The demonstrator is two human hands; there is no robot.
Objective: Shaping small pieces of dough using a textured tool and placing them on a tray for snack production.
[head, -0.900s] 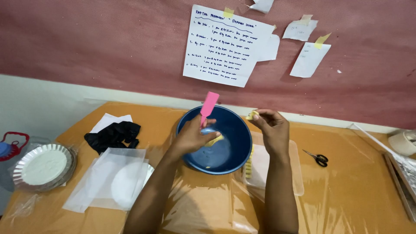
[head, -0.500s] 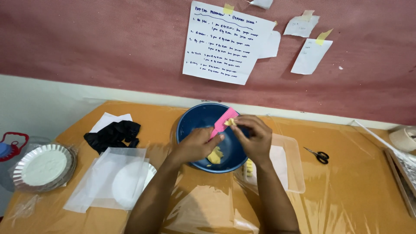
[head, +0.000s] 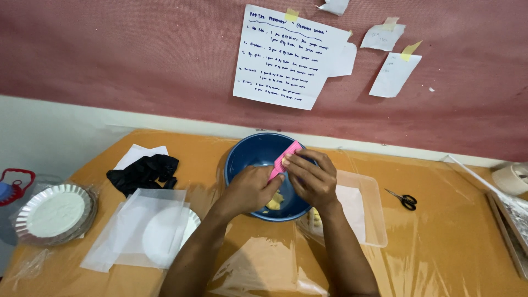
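A blue bowl [head: 250, 157] stands on the orange table, with a lump of yellow dough [head: 274, 202] inside it. Over the bowl, my left hand [head: 250, 188] holds a flat pink scraper [head: 285, 159] by its lower end. My right hand [head: 312, 177] rests its fingers against the scraper's upper face, above the dough. Both hands meet at the bowl's right half, and the scraper tilts up to the right.
A clear plastic tray [head: 367, 214] lies right of the bowl, black scissors [head: 403, 198] beyond it. Left are a black cloth [head: 144, 171], translucent sheets over a white plate [head: 159, 234], and a foil plate [head: 55, 212]. A tape roll [head: 511, 179] sits far right.
My right hand came from the bowl's far rim down onto the pink scraper. The scraper dropped from upright to a tilt across the bowl, and both hands closed in together.
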